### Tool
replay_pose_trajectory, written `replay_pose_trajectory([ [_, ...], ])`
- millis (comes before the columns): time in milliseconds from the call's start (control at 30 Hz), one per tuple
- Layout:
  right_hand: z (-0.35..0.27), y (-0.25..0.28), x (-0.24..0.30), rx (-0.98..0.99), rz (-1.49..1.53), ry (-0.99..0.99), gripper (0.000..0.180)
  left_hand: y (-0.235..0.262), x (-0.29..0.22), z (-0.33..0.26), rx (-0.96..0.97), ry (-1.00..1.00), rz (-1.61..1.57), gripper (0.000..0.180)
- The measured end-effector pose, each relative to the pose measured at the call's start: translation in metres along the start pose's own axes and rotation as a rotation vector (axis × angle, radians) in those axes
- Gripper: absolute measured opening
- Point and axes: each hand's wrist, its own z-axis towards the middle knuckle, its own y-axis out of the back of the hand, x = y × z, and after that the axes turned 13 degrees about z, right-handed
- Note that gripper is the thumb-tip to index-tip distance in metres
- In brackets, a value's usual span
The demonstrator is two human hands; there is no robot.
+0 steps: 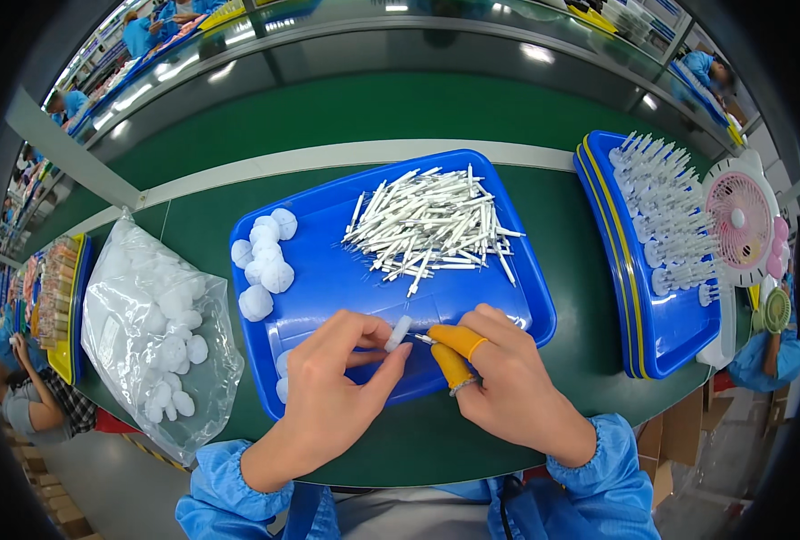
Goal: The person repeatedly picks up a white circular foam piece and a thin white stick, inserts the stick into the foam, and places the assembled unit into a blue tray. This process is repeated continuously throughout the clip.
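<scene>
Over the near edge of a blue tray (305, 219), my left hand (328, 382) pinches a small white round piece (398, 334), turned nearly edge-on. My right hand (521, 382) wears yellow finger cots on thumb and index finger. Between those fingertips is a thin stick-like part (423, 338), its tip at the white piece's side; the fingers hide most of it. A heap of slim white sticks with fine wire-like ends (431, 220) fills the tray's far part. Several white round pieces (263, 252) lie along its left side, some partly behind my left hand.
Left of the tray lies a clear plastic bag (161, 315) of white round pieces. On the right, stacked blue and yellow trays (656, 346) carry rows of upright assembled parts (670, 207), beside a pink and white fan (740, 216). A pale rail (328, 160) crosses behind the tray.
</scene>
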Motion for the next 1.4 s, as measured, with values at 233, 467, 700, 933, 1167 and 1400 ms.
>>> replay_pose_trajectory([
  [233, -0.002, -0.012, 0.001, -0.005, 0.026, 0.044, 0.035, -0.003, 0.002, 0.000, -0.029, -0.138, 0.066, 0.019],
  [467, -0.007, -0.020, 0.005, -0.113, 0.091, 0.057, 0.033, -0.002, -0.001, -0.006, -0.039, -0.172, 0.140, 0.020],
  [700, 0.004, -0.032, 0.003, -0.076, 0.130, -0.032, 0.032, -0.002, 0.007, -0.011, -0.033, -0.155, 0.191, 0.022],
  [933, 0.050, -0.001, -0.029, -0.014, -0.444, 0.219, 0.012, 0.013, 0.004, 0.004, -0.044, 0.002, 0.147, 0.016],
  [1167, 0.044, 0.003, -0.023, -0.022, -0.267, 0.282, 0.022, 0.015, 0.006, 0.004, 0.009, 0.043, 0.014, 0.018],
  [1400, 0.010, 0.007, 0.006, 0.145, 0.005, 0.067, 0.038, 0.009, 0.003, 0.002, 0.024, -0.048, -0.010, 0.018],
])
